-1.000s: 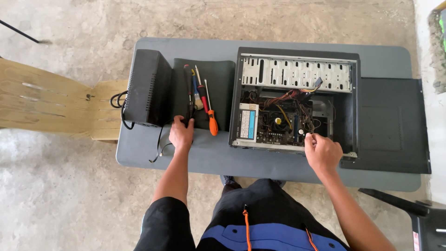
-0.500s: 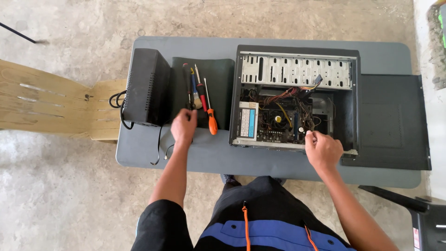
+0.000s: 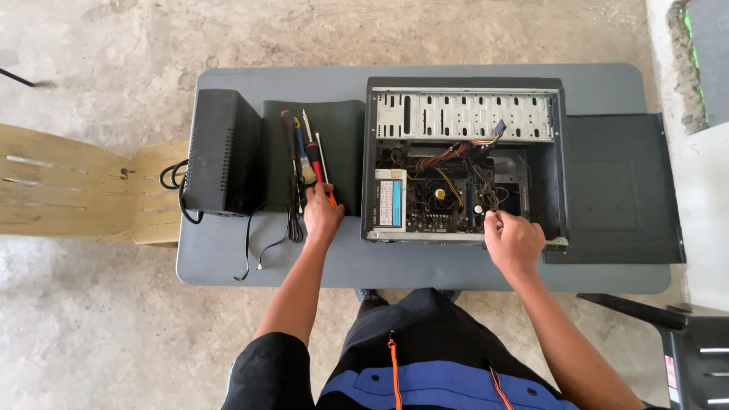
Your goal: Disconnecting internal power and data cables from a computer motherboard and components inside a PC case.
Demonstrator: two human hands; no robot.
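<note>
Tools lie along the left part of the grey tabletop [image 3: 228,262]: a black box [image 3: 220,152] with trailing cable sits nearest the left edge, and beside it a dark mat [image 3: 342,144] carries several screwdrivers, where the left hand [image 3: 323,216] closes its grip on the orange-handled screwdriver [image 3: 319,168] at the mat's near edge. Right of centre stands the open computer case [image 3: 463,114], and the right hand [image 3: 515,241] rests at its near rim, fingertips pinched among the wires [image 3: 456,156] by the motherboard [image 3: 437,201], though what they grip I cannot tell. Toward the right edge lies the removed black side panel [image 3: 619,190].
</note>
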